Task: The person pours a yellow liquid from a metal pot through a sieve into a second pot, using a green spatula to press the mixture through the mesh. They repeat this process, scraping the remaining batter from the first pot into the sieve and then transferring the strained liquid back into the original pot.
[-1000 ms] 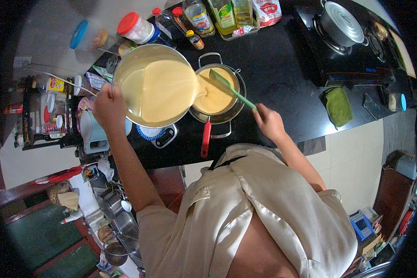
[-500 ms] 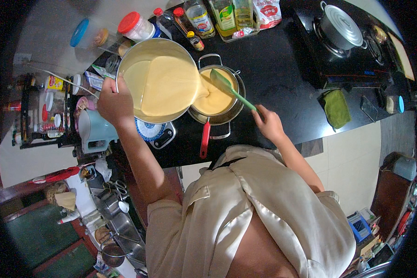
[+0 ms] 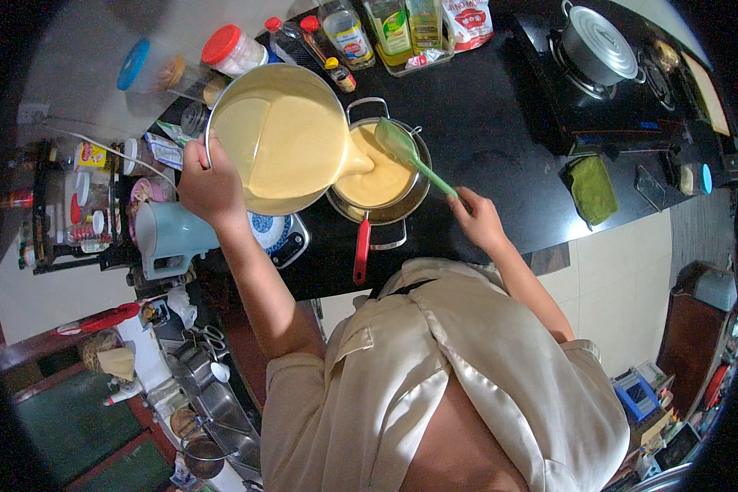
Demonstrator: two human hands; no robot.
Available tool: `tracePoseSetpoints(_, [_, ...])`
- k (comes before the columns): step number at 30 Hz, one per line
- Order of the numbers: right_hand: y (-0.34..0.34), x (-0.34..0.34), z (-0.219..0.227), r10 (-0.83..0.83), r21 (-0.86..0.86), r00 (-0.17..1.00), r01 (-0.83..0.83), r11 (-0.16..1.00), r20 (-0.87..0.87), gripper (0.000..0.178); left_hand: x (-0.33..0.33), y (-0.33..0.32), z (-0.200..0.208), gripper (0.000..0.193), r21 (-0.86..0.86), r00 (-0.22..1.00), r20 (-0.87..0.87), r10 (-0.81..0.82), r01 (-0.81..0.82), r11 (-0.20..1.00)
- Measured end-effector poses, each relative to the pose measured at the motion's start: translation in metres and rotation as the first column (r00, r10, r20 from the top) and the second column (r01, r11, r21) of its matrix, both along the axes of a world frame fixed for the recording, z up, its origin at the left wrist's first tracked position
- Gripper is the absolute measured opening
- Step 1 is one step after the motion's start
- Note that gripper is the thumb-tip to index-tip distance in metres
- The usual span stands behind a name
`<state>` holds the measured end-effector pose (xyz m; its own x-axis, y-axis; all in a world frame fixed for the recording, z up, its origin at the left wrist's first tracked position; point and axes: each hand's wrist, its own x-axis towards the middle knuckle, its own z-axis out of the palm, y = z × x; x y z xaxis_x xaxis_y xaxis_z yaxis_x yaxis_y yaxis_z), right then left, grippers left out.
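Note:
My left hand [image 3: 211,187] grips the handle of a big metal pot [image 3: 275,80], tilted to the right. Pale yellow batter [image 3: 299,152] runs over its lip in a thick stream. The stream lands in a strainer, whose red handle [image 3: 362,252] points toward me. Under the strainer stands a metal pot [image 3: 421,197] with two loop handles. My right hand [image 3: 477,221] is closed on the end of a green spatula [image 3: 402,148]. Its blade rests over the far right part of the strainer, by the batter; whether it touches the mesh is hidden.
Bottles [image 3: 346,37] and red-lidded jars [image 3: 231,47] line the back of the black counter. On the right are a lidded pot [image 3: 600,45] on a stove, a green cloth [image 3: 592,190] and a phone [image 3: 650,189]. A light blue hand mixer [image 3: 172,234] and kitchen scale [image 3: 293,246] sit left.
The spatula's blade has shifted slightly to the right and up. The tilted pot stays over the strainer, with batter still flowing. The whole view has shifted slightly.

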<state>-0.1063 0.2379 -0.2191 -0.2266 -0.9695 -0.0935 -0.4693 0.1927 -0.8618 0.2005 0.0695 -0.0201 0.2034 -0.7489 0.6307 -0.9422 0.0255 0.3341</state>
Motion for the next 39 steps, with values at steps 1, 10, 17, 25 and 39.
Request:
tracePoseSetpoints(1, [0.000,-0.001,-0.002,0.004,-0.009,1.000,-0.004,1.000,-0.011,0.032,0.000,-0.001,-0.001,0.032,-0.009,1.000,-0.001,-0.002,0.002,1.000])
tracePoseSetpoints(10, [-0.002,-0.003,0.013,0.021,-0.008,0.998,-0.021,1.000,-0.066,0.032,-0.004,0.001,-0.004,0.032,-0.082,0.995,-0.057,-0.079,0.074,0.994])
tracePoseSetpoints(17, [-0.003,-0.005,0.012,0.026,-0.016,0.997,-0.028,0.999,-0.073,0.031,-0.013,0.006,0.000,0.032,-0.063,0.990,-0.111,-0.083,0.076,0.995])
tracePoseSetpoints(25, [-0.004,-0.006,0.020,0.019,-0.026,0.999,-0.020,0.999,-0.044,0.032,-0.017,0.008,0.001,0.022,-0.023,0.992,-0.110,-0.060,0.058,0.998])
tracePoseSetpoints(39, [-0.004,-0.007,0.025,0.020,-0.026,0.999,-0.021,0.999,-0.035,0.030,-0.013,0.007,-0.003,0.030,-0.082,0.977,-0.122,-0.176,0.166,0.983])
